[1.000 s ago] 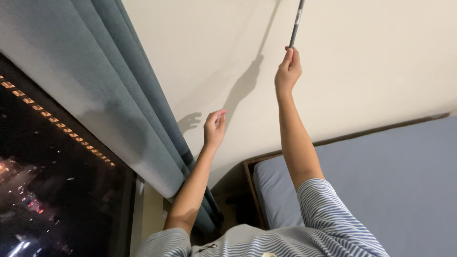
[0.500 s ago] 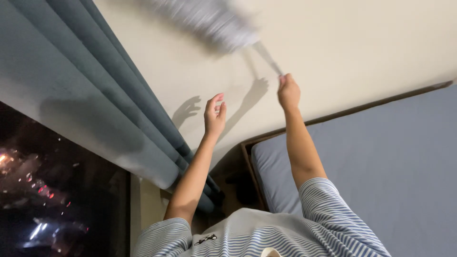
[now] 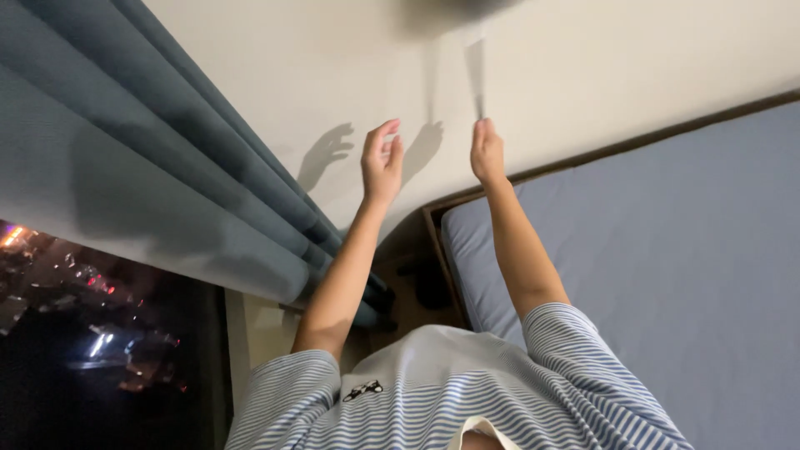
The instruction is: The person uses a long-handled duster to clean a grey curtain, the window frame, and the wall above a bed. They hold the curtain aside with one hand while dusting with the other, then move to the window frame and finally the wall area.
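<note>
Head view, both arms raised toward the pale wall [image 3: 633, 75].

Right hand [image 3: 487, 153]: closed in a grip around the lower end of a thin stick-like handle [image 3: 477, 77]. The handle runs up from the fist toward the top edge of the picture, where it meets a dark, heavily blurred shape [image 3: 454, 10]. I cannot tell what that shape is; motion blur smears both it and the upper handle.

Left hand [image 3: 382, 160]: open, fingers loosely curled, palm turned toward the right hand. It holds nothing and touches nothing. It sits just to the left of the right hand, the two apart.

Shadows of both hands and of the handle fall on the wall, left of each hand.

Surroundings: grey-blue curtain [image 3: 142, 158] hangs in folds on the left, running from far top to near the left elbow. Left of it, a dark window [image 3: 83, 333] with scattered lights outside. On the right, a bed with a blue-grey sheet [image 3: 667, 275], its dark wooden frame [image 3: 442, 250] against the wall. I see striped short sleeves [image 3: 575, 358] at the near edge.
</note>
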